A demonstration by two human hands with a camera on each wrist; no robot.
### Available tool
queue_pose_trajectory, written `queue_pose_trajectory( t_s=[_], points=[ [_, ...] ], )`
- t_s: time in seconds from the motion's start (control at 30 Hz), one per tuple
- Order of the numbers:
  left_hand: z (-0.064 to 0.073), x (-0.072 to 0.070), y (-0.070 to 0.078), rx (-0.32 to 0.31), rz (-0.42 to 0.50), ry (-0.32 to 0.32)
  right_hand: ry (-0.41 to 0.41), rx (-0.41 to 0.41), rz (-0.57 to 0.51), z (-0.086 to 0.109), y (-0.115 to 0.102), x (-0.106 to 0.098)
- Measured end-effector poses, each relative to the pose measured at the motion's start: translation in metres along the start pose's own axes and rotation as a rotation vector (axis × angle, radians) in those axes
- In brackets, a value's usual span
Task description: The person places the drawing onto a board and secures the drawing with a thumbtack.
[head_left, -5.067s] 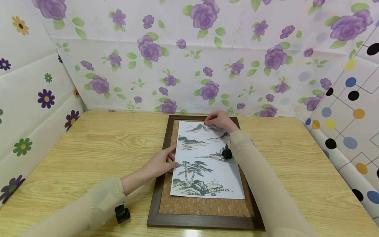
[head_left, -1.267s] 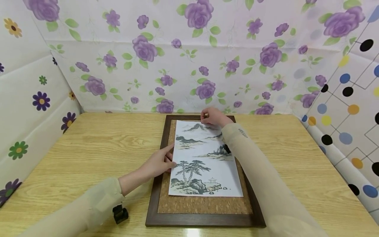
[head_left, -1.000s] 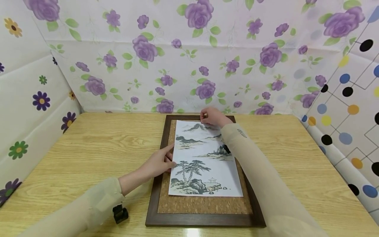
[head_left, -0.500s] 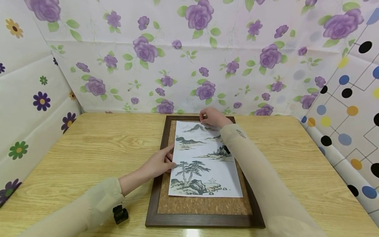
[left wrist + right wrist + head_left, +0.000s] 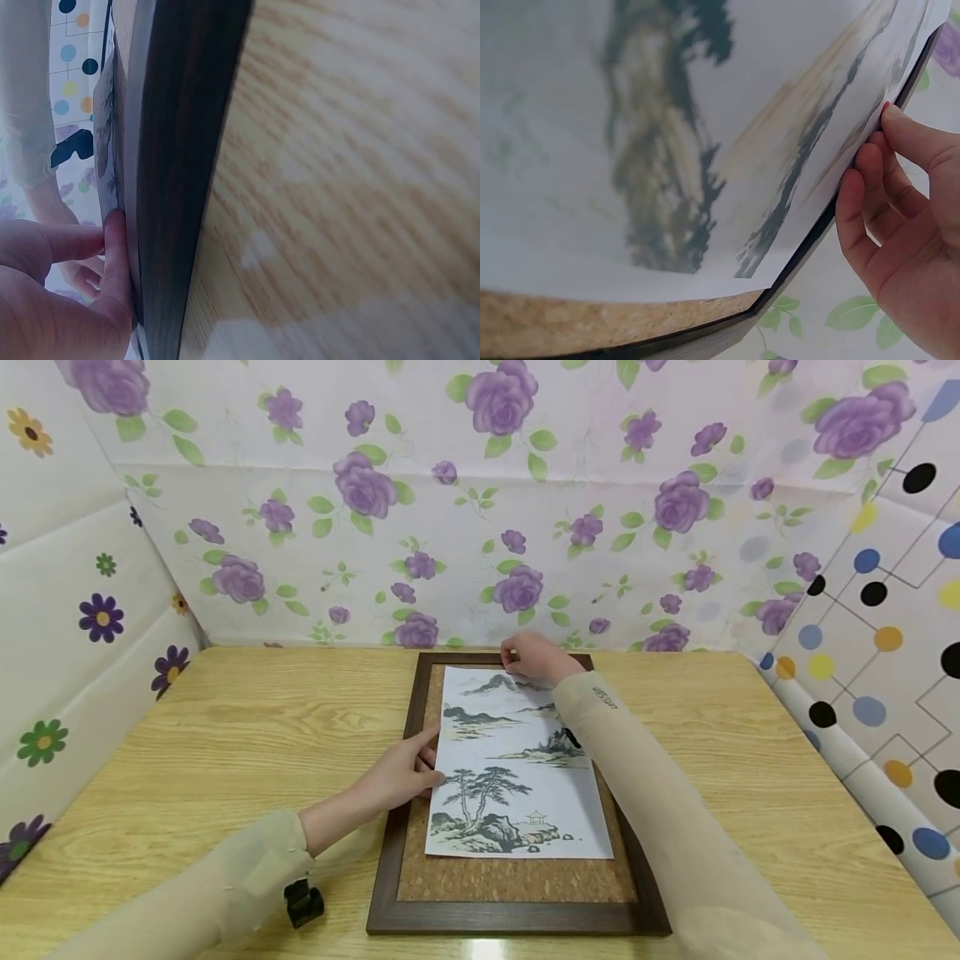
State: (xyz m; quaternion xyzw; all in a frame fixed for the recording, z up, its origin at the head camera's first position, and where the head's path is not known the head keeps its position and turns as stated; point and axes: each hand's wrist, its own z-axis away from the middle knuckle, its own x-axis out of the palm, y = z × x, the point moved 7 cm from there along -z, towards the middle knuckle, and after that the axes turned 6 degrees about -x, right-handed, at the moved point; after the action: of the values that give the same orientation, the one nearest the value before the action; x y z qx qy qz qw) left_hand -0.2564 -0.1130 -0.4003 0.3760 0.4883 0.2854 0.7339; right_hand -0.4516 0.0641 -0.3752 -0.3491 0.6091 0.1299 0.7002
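A landscape painting on paper (image 5: 566, 797) lies on a corkboard (image 5: 517, 881) with a dark brown frame (image 5: 517, 917). My left hand (image 5: 392, 775) pinches the paper's left edge, thumb on top; in the left wrist view its finger (image 5: 115, 259) lies along the inner side of the frame. At the paper's top edge, my right hand (image 5: 542, 658) pinches a small red pushpin (image 5: 887, 106). Only a sliver of red shows beside the thumb in the right wrist view, and the remaining fingers curl at the board's far edge.
The board rests on a wood-grain table (image 5: 285, 735). Behind it stands a purple-flowered backdrop (image 5: 375, 552), with patterned side sheets left and right. Black wrist cameras (image 5: 303, 903) sit on both sleeves; the right forearm covers the frame's right side.
Over five seconds my right hand has shifted slightly left and up along the paper's top edge, and the red bit has gone from the head view. My left hand keeps its place on the paper.
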Motion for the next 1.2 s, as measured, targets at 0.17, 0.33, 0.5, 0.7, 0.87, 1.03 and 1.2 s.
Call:
queue_pose_trajectory(
  t_s=[0.17, 0.33, 0.5, 0.7, 0.87, 1.03, 1.2],
  points=[
    [-0.0002, -0.0006, -0.0008, -0.002, -0.005, 0.006, 0.001, -0.009, 0.012, -0.0016, -0.0003, 0.0015],
    [0.0004, -0.0006, -0.0018, 0.003, 0.004, -0.004, 0.009, -0.015, 0.003, -0.0010, -0.0008, 0.0025],
    [0.0007, -0.0010, -0.0032, 0.003, 0.006, -0.005, 0.019, -0.011, -0.018, 0.0001, -0.0013, 0.0028],
    [0.0005, -0.0007, -0.0031, 0.004, 0.007, -0.009, 0.022, -0.010, -0.043, 0.0010, -0.0003, 0.0032],
    [-0.0002, -0.0004, -0.0034, 0.004, 0.000, -0.007, 0.024, -0.016, -0.047, 0.0003, 0.0013, 0.0041],
    [-0.0009, 0.0006, -0.0039, -0.003, -0.010, -0.008, 0.030, -0.020, -0.039, 0.0014, 0.0047, 0.0055],
    [-0.0017, 0.0005, -0.0021, 0.009, -0.010, -0.007, 0.043, -0.016, -0.047, 0.0034, 0.0064, 0.0036]
  ],
)
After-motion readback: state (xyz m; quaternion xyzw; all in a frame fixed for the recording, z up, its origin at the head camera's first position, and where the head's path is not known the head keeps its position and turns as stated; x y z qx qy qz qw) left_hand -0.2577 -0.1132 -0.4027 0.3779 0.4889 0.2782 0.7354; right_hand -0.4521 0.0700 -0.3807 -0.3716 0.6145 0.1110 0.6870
